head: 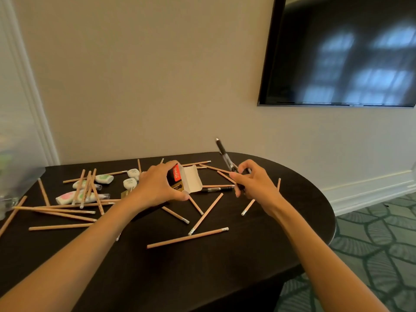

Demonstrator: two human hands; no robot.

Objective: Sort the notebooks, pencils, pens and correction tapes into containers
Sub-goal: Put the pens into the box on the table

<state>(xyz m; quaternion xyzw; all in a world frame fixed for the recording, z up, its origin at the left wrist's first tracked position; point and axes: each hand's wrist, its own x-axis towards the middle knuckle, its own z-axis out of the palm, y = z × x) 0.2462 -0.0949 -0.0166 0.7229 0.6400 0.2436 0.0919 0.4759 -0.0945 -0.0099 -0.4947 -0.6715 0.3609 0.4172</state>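
Observation:
My left hand grips a small red and black cardboard box with its white flap open toward the right. Beside it, my right hand holds a black pen that points up and to the left above the table. Another black pen lies flat between my hands. Several wooden pencils with white erasers are scattered over the dark table. Several white correction tapes with green or pink marks lie at the left.
A clear plastic container stands at the table's left edge. A dark wall screen hangs at the upper right. The table's rounded end drops off to patterned green carpet on the right.

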